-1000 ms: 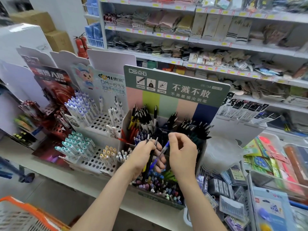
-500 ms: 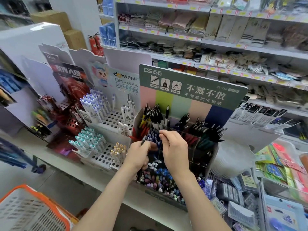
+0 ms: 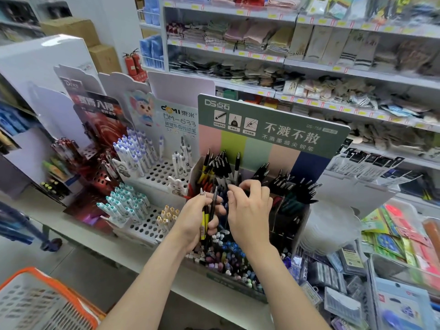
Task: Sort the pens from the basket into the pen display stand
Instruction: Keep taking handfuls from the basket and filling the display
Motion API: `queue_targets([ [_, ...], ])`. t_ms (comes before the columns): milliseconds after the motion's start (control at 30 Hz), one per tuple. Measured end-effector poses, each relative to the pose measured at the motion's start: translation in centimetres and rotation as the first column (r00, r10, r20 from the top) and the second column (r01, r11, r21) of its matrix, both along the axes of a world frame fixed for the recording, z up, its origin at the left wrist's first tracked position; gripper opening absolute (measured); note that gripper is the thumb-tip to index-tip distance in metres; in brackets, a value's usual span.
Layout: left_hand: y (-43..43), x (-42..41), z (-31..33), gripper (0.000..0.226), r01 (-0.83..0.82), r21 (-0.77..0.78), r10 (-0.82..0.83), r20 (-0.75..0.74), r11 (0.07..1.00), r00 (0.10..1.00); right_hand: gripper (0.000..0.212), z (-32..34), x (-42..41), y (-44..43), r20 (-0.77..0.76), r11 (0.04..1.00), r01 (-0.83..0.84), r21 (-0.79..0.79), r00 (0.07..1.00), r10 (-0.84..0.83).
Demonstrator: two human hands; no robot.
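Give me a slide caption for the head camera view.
Left hand holds several pens while the right hand hovers over the pen display stand.

White metal shelves (image 3: 309, 70) with yellow price tags fill the back, stacked with folded cloths and socks. Left of them, a white wall (image 3: 114, 17), brown cardboard boxes (image 3: 69, 29) and two red fire extinguishers (image 3: 132, 63). Grey floor (image 3: 78, 265) lies below the white worktop's (image 3: 78, 226) front edge.
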State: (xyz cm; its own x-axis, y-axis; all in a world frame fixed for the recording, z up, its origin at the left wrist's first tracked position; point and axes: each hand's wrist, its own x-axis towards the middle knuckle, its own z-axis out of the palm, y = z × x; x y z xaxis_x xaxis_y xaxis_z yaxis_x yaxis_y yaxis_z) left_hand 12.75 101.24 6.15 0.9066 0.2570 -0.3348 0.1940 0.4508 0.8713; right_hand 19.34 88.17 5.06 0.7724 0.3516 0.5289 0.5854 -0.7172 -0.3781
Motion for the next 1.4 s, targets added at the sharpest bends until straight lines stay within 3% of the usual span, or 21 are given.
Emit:
queue_targets([
  [100,-0.3,-0.4,0.6,0.031,0.130,0.171,-0.137,0.034,0.977,0.990,0.029,0.7,-1.0,-0.1,-0.273,0.960,-0.092,0.265,0.947,0.166],
  [200,-1.0,-0.5,0.8,0.032,0.190,0.204,-0.201,0.033,0.960,0.979,0.013,1.5,-1.2,-0.9,-0.416,0.900,-0.026,0.436,0.880,0.227],
  [267,-1.3,-0.2,0.5,0.030,0.155,0.157,-0.154,-0.016,0.975,0.988,0.019,2.5,-1.3,-1.5,-0.412,0.796,0.111,0.595,0.893,0.183],
  [367,-1.5,-0.1,-0.3,0.026,0.137,0.192,-0.128,-0.057,0.972,0.990,0.020,4.0,-1.2,-3.0,-0.253,0.641,0.201,0.741,0.967,-0.011],
  [433,-1.5,-0.2,-0.5,0.023,0.154,0.228,-0.146,-0.049,0.962,0.988,0.018,4.1,-0.7,-3.9,-0.114,0.658,0.149,0.739,0.989,-0.096],
  [533,-1.4,0.0,-0.7,0.016,0.115,0.158,-0.108,-0.056,0.981,0.993,0.014,2.3,-0.1,-4.8,0.010,0.754,0.038,0.656,0.998,-0.059],
  [733,-2.3,0.2,-0.4,0.016,0.068,0.010,-0.068,-0.012,0.998,0.998,0.016,-1.5,-1.5,-4.5,0.031,0.901,-0.050,0.430,0.999,0.041],
  [833,-2.5,0.0,-0.3,0.020,0.078,-0.005,-0.078,0.005,0.997,0.997,0.016,-2.8,-1.2,-4.5,-0.006,0.983,0.037,0.179,0.999,-0.036],
  [900,-2.6,-0.2,-0.3,0.019,0.093,0.011,-0.093,0.006,0.996,0.996,0.018,-2.7,-1.1,-4.5,-0.067,0.988,0.098,0.119,0.994,-0.090],
  [1000,-2.5,-0.5,-0.2,0.016,0.141,0.116,-0.143,0.005,0.983,0.990,0.014,-1.3,-1.7,-4.2,-0.093,0.970,0.041,0.239,0.995,-0.019],
  [1133,-2.6,-0.9,0.0,0.019,0.251,0.216,-0.266,0.044,0.943,0.963,0.009,0.9,-3.0,-3.2,-0.395,0.882,0.031,0.470,0.901,0.179],
  [1233,-2.7,-1.0,0.2,0.018,0.284,0.234,-0.303,0.050,0.930,0.952,0.005,1.1,-3.0,-3.4,-0.476,0.843,0.103,0.528,0.858,0.193],
  [1400,-2.2,-0.6,-0.7,0.015,0.067,0.383,-0.058,-0.035,0.921,0.998,0.008,1.7,-3.5,-4.0,-0.368,0.691,0.180,0.700,0.920,0.133],
])
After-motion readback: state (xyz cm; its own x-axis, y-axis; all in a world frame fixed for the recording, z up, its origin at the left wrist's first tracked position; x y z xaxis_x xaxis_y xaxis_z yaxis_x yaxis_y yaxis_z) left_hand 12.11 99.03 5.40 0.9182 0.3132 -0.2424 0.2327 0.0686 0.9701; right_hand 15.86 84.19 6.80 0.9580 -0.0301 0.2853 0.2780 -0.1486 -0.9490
